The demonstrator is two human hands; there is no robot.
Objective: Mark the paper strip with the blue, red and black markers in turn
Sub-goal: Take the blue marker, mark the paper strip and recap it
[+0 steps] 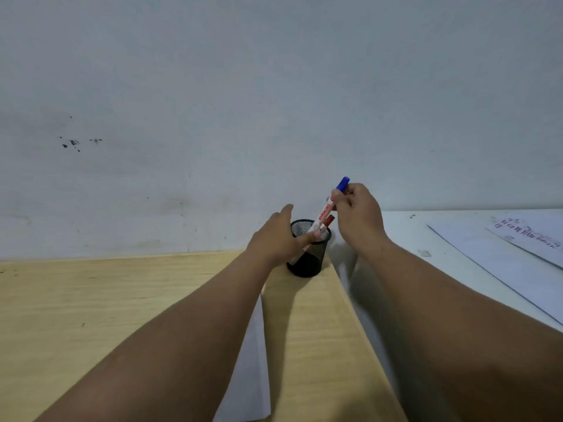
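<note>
My right hand (359, 217) pinches the blue marker (332, 202) near its blue cap, and the marker's lower end is inside the black mesh pen cup (307, 257). My left hand (277, 239) holds the cup's left side, with fingers over its rim. A red marker (328, 221) stands in the cup beside the blue one. A white paper strip (253, 360) lies on the wooden table under my left forearm, partly hidden. No black marker shows.
The wooden table (91, 315) runs along a pale wall. To the right stands a white table (457, 239) with printed sheets (530, 236) on it. The cup sits near the wooden table's right edge.
</note>
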